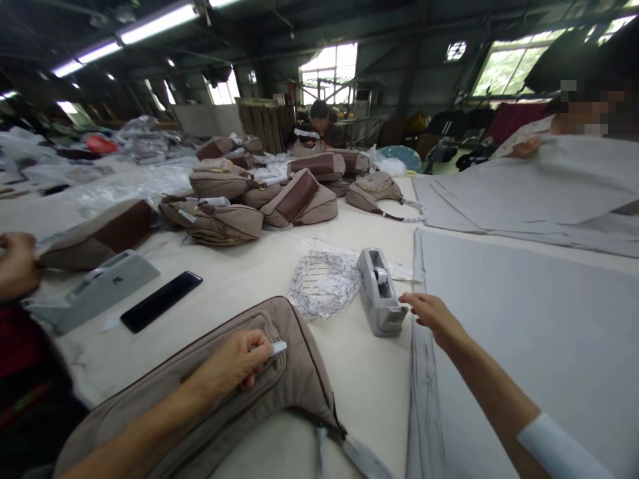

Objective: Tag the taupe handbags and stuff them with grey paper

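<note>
A taupe ribbed fabric bag with dark brown edging lies on the table in front of me. My left hand rests over its front pocket, closed on a small white strip that sticks out past the fingertips. To the right stands a grey tape dispenser with a roll in it. My right hand is at its cutting end, thumb and fingertips drawn together. Whether tape is between those fingers is too small to make out. The bag's strap has a pale wrapping and runs toward the bottom edge.
Beyond the dispenser lie a clear plastic bundle and a pile of similar bags. At left are a black phone, a second tape dispenser and another person's hand. Grey sheets cover the right side, where a co-worker handles one.
</note>
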Demonstrator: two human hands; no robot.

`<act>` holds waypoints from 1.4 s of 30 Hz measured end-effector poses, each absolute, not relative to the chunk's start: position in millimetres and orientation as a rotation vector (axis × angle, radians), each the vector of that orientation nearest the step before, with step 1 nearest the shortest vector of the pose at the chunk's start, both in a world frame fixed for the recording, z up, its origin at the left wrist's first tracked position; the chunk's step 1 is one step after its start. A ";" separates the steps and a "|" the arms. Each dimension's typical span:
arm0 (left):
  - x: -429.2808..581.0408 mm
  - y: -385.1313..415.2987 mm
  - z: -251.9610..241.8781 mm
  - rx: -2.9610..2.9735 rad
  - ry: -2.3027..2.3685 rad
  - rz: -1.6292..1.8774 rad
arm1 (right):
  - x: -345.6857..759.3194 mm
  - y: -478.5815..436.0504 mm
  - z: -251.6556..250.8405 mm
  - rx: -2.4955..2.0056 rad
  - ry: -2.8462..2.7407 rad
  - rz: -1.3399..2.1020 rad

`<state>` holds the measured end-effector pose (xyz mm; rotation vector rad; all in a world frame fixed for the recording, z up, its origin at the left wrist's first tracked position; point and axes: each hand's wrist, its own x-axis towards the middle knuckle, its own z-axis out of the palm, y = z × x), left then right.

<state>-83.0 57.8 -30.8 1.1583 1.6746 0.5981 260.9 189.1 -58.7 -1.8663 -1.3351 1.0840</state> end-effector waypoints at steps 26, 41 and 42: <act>-74.4 47.4 -6.3 1.444 1.890 0.446 | 245.4 137.1 -68.3 -1.630 -0.485 1.594; -73.3 39.3 -9.9 1.930 2.031 0.392 | 237.1 121.0 -102.7 -1.676 -0.533 1.511; -73.5 36.4 -11.3 2.080 2.021 0.400 | 234.4 117.2 -99.1 -1.658 -0.562 1.530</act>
